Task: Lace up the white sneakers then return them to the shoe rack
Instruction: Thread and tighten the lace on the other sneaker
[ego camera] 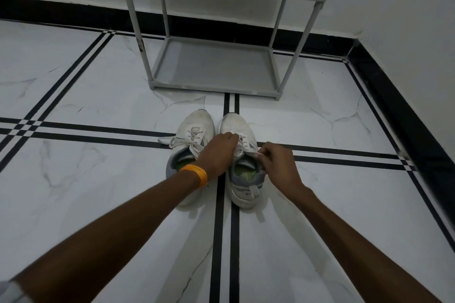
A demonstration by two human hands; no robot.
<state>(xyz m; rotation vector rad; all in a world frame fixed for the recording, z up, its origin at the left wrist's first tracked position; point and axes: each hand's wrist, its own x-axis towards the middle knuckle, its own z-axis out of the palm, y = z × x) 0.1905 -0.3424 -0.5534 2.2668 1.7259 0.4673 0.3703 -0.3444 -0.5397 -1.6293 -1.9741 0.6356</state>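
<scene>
1. Head view, everything placed off the grey shoe rack (214, 66): two white sneakers sit side by side on the marble floor (98, 96) just in front of its bottom shelf, toes pointing at it.
2. Left sneaker (197, 128) has its laces tied in a loose bow that trails off to the left. Its heel end is mostly hidden under the left forearm and the orange bangles (197, 174).
3. Left hand (218, 154) reaches across onto the right sneaker (242, 179), fingers curled down on the lacing. Can't tell if it's actually pinching a lace, the fingertips are hidden.
4. Right hand (278, 166) is at the tongue, thumb and fingertips pressed together on a lace end.
5. The rack's top is cut off by the frame, so only the bottom shelf and one upper shelf show.
</scene>
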